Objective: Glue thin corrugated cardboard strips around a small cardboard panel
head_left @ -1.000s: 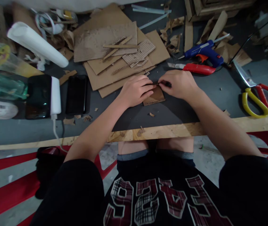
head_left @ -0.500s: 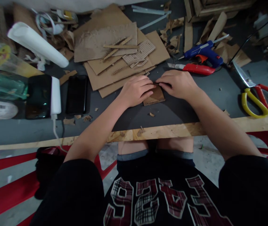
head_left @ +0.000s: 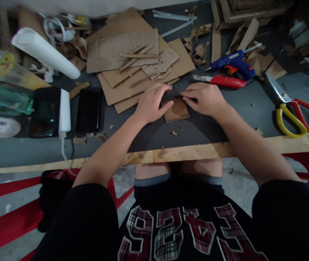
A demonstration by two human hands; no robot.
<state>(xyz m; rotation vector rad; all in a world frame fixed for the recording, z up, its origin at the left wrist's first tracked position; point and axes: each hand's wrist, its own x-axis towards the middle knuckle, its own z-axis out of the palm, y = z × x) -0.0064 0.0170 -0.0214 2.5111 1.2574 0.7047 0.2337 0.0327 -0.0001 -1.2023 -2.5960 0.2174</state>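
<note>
A small square of brown cardboard (head_left: 177, 111) lies flat on the dark tabletop between my hands. Along its far edge runs a narrow corrugated cardboard strip (head_left: 175, 99). My right hand (head_left: 204, 96) pinches the strip's right end between thumb and fingers. At the left side, my left hand (head_left: 152, 103) is open, its thumb apart from the fingers; the thumb tip is at the strip's left part, and I cannot tell if it touches. Beyond the hands is a stack of cardboard sheets (head_left: 121, 88) with loose strips (head_left: 139, 56) on top.
A red utility knife (head_left: 227, 81), a blue glue gun (head_left: 233, 65) and scissors (head_left: 292, 108) lie to the right. On the left are a black phone (head_left: 89, 110), a white power bank (head_left: 64, 110), bottles and a white roll (head_left: 45, 52). A wooden edge (head_left: 170, 155) borders the table's front.
My left hand's fingers have lifted and spread away from the strip, uncovering more of it. My right hand keeps its pinch almost in place.
</note>
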